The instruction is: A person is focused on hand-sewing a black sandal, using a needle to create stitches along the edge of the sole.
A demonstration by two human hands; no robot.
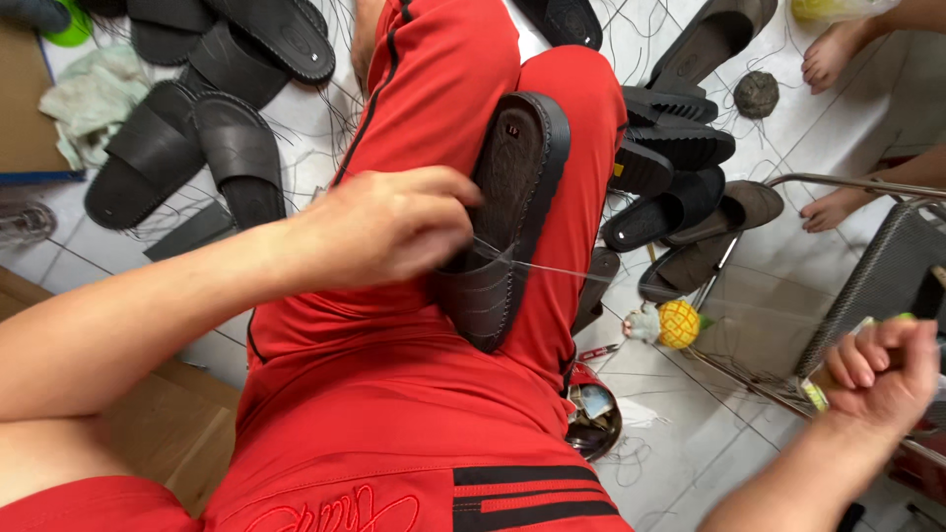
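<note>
White tiled floor [867,108], littered with loose thread and many dark sandals. Person was seated, red trousers [414,394] filling the middle of the view.

Landmark: the dark brown sandal [512,207] lying lengthwise on the person's thigh, sole edge up, strap end toward the lap.

- Left hand [384,227] lay just left of the sandal, fingers curled against its strap, holding it down on the thigh. Grip narrow, pressed on the sandal's side.
- A thin clear thread [552,266] ran from the sandal's strap out to the right, taut, toward the right hand.
- Right hand [882,369] was well right of the sandal and lower, closed in a fist around a slim tool with a green-yellow handle [818,394]; the tool's tip was not visible.
- Pile of black sandals [670,167] just right of the sandal, on the floor.
- More black sandals [197,138] well left of the sandal, beside a crumpled pale cloth [94,94].
- Small yellow ball [678,324] on the floor, right of and below the sandal.
- Metal chair frame with dark mesh [877,276] far right of the sandal.
- Another person's bare feet [833,49] at the far upper right.
</note>
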